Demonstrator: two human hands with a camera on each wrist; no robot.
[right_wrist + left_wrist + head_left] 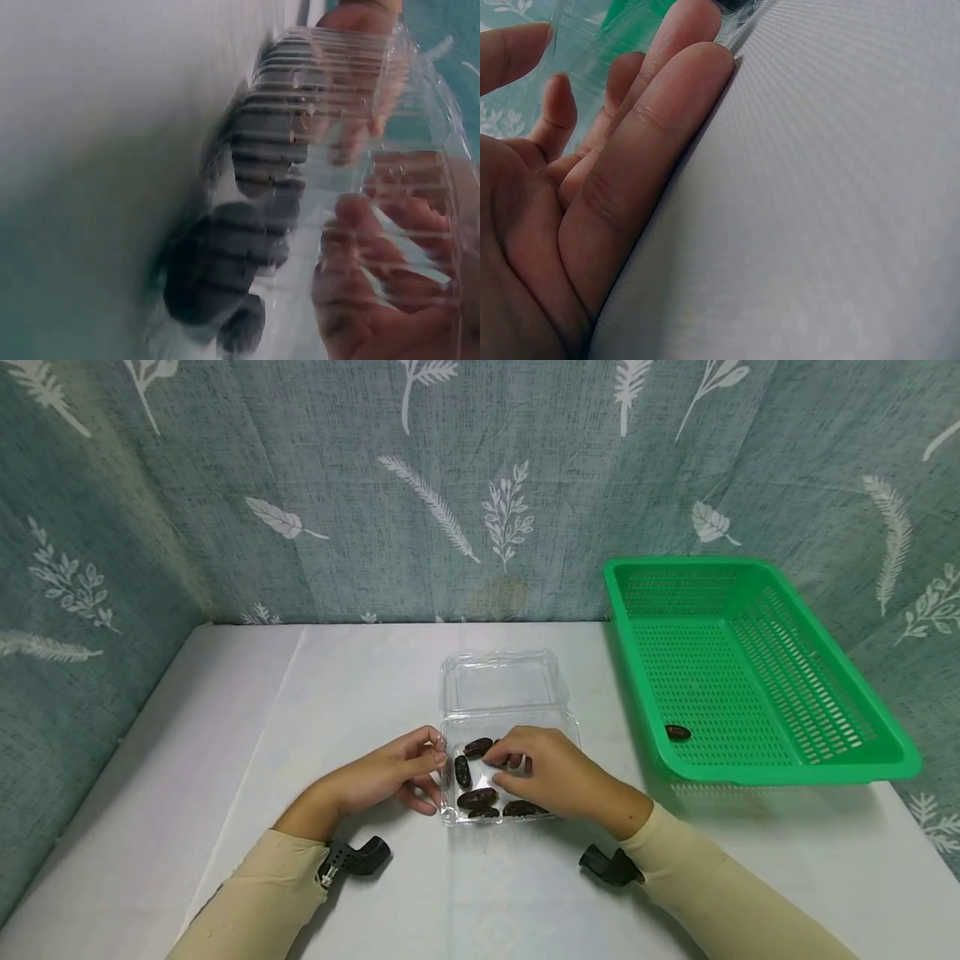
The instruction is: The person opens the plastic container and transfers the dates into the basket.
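So the biggest thing here is the white worktop (420, 893), boxed in by a teal leaf-print curtain (315, 485) on three sides. Off to the right sits a green basket (817, 772) with one date (677, 732) lying in it already. In the middle is a clear plastic box (501, 689), lid flipped open toward the back, with several dates (477, 797) in its tray. The left hand (390, 770) has its fingers curled against the box's left edge, steadying it. The right hand (551, 768) reaches into the tray, fingertips bunched over a date, though I can't tell if it's actually pinched yet. I'd say keep that left hand firm so the flimsy box doesn't skid, and lift one date cleanly.
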